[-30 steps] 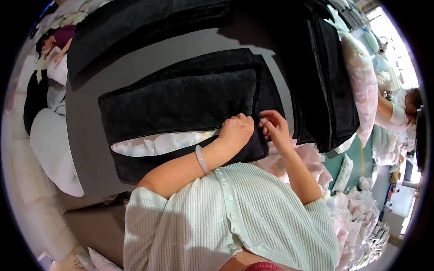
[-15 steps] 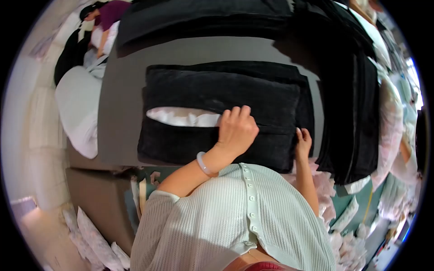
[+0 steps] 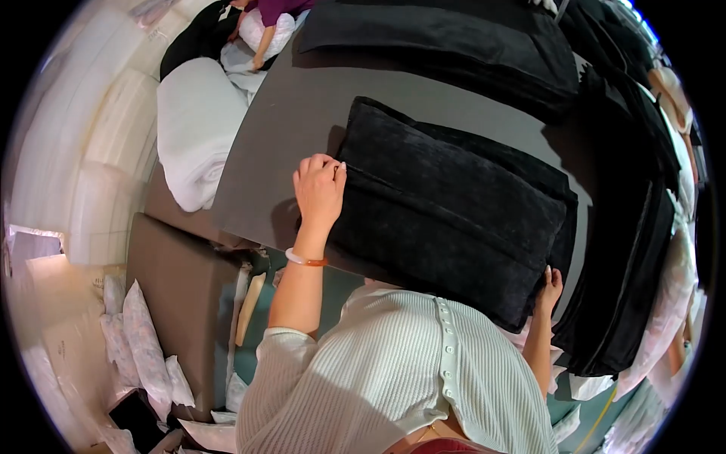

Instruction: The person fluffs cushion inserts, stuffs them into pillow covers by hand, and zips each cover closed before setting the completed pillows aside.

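so the black cover (image 3: 446, 204) is laid on the grey table (image 3: 265, 151), stretched between both sets of fingers. its left edge looks pinched in the curled fingers of the left hand (image 3: 319, 195), right by the seam end. the right hand (image 3: 550, 289) is set against the opposite edge, but whether that's gripped or just touched can't be told. looks like seam-closing is at the left end, tbh. next, the seam end should be checked under the left fingertips, with the far edge kept steady.
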`<state>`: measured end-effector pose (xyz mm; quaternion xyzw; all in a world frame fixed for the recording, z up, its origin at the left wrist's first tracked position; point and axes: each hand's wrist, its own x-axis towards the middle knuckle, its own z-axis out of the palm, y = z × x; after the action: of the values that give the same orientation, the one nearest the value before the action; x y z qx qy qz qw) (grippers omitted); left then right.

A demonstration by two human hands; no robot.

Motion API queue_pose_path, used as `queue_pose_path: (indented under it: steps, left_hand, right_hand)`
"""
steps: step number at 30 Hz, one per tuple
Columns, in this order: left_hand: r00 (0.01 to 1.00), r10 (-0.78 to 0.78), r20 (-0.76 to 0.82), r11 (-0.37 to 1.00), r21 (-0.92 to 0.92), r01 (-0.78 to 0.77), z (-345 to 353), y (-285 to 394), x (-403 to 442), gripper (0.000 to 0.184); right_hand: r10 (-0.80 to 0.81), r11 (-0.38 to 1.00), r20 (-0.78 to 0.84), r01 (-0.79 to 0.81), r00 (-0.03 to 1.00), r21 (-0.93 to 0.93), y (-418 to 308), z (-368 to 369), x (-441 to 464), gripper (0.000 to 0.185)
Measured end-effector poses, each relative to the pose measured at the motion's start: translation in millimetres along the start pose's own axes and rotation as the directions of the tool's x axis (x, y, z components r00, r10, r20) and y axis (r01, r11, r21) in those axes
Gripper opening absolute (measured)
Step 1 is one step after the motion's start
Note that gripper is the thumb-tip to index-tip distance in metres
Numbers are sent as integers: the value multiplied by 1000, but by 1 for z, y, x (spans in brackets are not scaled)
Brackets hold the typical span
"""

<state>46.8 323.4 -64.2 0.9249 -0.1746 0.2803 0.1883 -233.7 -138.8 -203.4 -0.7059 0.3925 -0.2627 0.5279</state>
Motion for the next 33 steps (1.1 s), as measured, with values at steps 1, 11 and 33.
queue_pose_path:
  steps: [1, 11, 33]
  left_hand:
    - [980, -168, 107, 969, -165, 184, 7, -4, -4, 18]
    - [936, -317, 154, 917, -202, 344, 25, -24, -4, 25]
    - [797, -266, 542, 651, -509, 563, 37, -80, -18, 13]
  right_hand:
    - [-28, 999, 4, 28, 1000, -46, -3, 0, -2, 25]
    - [-138, 966, -37, 127, 990, -224, -4, -4, -6, 27]
    - [-576, 307, 816, 939, 53, 156, -264, 368, -128, 14]
